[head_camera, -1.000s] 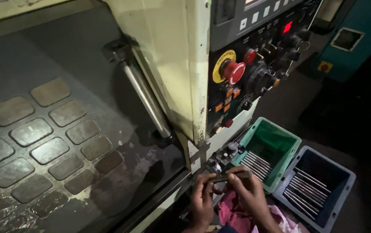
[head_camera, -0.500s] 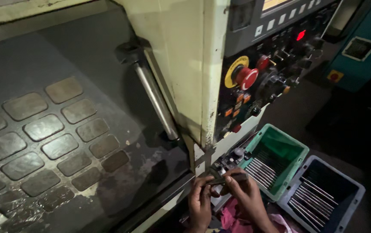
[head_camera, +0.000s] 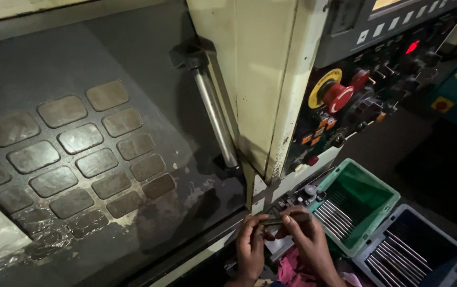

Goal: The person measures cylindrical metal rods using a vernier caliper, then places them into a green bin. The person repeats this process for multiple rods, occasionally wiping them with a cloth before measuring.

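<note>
One short dark metal rod lies level at the lower centre of the frame, pinched at its ends by the left hand and the right hand. Right of them stand two plastic bins, one green bin and one blue bin, both with thin metal rods inside.

We see both hands low in the view, raised side by side with wrists below and fingers pointing up. Our left hand shows its back, fingers curled and tips pinched together at the top. Our right hand leans toward the left, its fingers bent over and pinched closed too. The fingertips of the two hands nearly meet. Forearms run off the bottom edge.
</note>
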